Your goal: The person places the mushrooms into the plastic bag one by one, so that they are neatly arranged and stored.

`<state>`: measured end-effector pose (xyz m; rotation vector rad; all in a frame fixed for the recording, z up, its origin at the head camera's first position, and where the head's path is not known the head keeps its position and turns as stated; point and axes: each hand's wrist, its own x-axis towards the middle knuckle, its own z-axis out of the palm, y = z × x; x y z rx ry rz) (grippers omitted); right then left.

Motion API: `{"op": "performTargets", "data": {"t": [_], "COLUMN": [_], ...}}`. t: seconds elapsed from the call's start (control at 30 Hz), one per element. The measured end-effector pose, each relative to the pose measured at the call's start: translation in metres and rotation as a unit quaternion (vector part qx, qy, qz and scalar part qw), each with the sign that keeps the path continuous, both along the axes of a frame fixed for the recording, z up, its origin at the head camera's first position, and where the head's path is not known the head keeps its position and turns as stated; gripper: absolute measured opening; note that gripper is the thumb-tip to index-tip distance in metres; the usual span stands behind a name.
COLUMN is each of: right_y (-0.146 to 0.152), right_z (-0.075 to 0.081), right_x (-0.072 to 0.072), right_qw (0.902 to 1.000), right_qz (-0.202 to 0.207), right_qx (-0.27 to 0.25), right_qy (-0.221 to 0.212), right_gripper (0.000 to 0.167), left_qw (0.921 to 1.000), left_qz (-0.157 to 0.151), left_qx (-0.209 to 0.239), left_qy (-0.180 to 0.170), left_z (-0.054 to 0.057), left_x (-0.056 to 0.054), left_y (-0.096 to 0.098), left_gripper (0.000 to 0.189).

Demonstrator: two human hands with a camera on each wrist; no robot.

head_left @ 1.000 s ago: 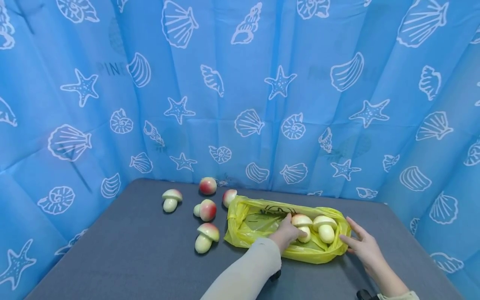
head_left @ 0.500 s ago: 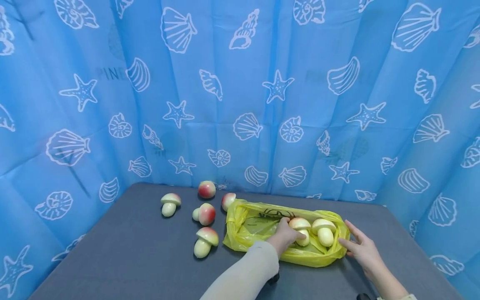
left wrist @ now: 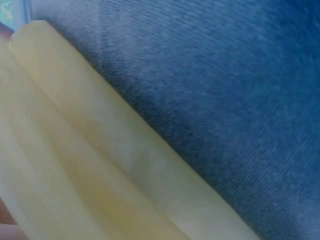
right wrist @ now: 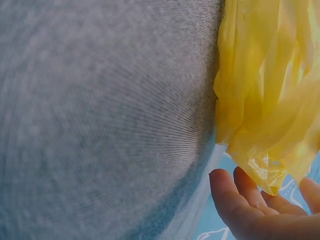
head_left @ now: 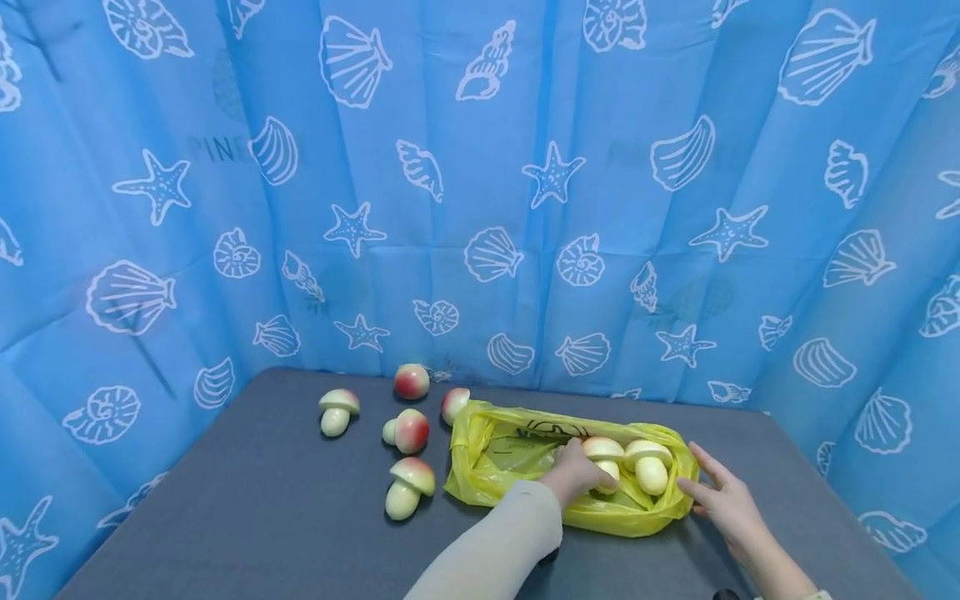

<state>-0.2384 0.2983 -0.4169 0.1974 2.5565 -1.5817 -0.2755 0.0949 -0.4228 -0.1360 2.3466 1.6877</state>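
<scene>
In the head view, a yellow plastic bag [head_left: 630,522] lies on the grey table with its mouth spread wide. Inside, at its right end, two toy mushrooms [head_left: 651,471] stand side by side, pale with reddish tints on their caps. My left hand [head_left: 576,477] reaches into the bag over its near rim and grips the left toy mushroom [head_left: 603,450], thumb on its stem. At the bag's right end is my right hand [head_left: 726,498], thumb and fingers spread against the plastic. The right wrist view shows its loosely bent fingers [right wrist: 227,197] beside the bag's corner.
Left of the bag lie several more toy mushrooms, such as one near the front [head_left: 408,487], one on its side [head_left: 408,431] and one farther left [head_left: 337,411]. Another [head_left: 454,405] sits against the bag's back left corner. A blue shell-print curtain [head_left: 450,208] hangs behind the table.
The camera view has shifted slightly. My left hand stays at the left mushroom in the bag, and my right hand keeps its place at the bag's right end.
</scene>
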Motion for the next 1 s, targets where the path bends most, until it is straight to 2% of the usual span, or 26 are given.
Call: {"op": "performTargets", "data": {"t": [0.13,0.23,0.37,0.57,0.73,0.83,1.0], "right_y": [0.000,-0.001,-0.002,-0.002,-0.001,-0.001,-0.001], "right_z": [0.000,0.000,0.000,0.002,0.002,0.001,0.001], "right_x": [0.001,0.001,0.002,0.001,0.002,0.002,0.003], "right_qw": [1.0000,1.0000,1.0000,1.0000,1.0000,1.0000,1.0000], "right_qz": [-0.003,-0.003,-0.002,-0.005,-0.003,0.000,-0.002], "right_qx": [0.002,0.001,-0.001,0.000,0.004,0.003,0.000], "right_qy": [0.001,-0.003,-0.007,-0.002,0.002,0.002,-0.001], "right_gripper": [0.077,0.077,0.077,0.078,0.076,0.076,0.076], "left_qw": [0.9998,0.9998,0.9995,0.9978,0.9964,0.9963,0.9967], "left_qz": [0.009,0.015,0.019,0.019,0.040,0.049,0.036], "left_qx": [0.000,0.001,0.025,0.063,0.074,0.066,0.071], "left_qy": [0.017,0.015,0.000,-0.005,0.015,0.026,0.020], "left_z": [0.004,0.004,0.001,0.000,0.000,-0.001,0.001], "left_x": [-0.001,-0.002,-0.003,-0.004,-0.007,-0.010,-0.012], "left_y": [0.000,0.000,0.000,-0.001,0.001,0.002,0.002], "left_gripper": [0.082,0.082,0.081,0.078,0.056,0.042,0.044]}}
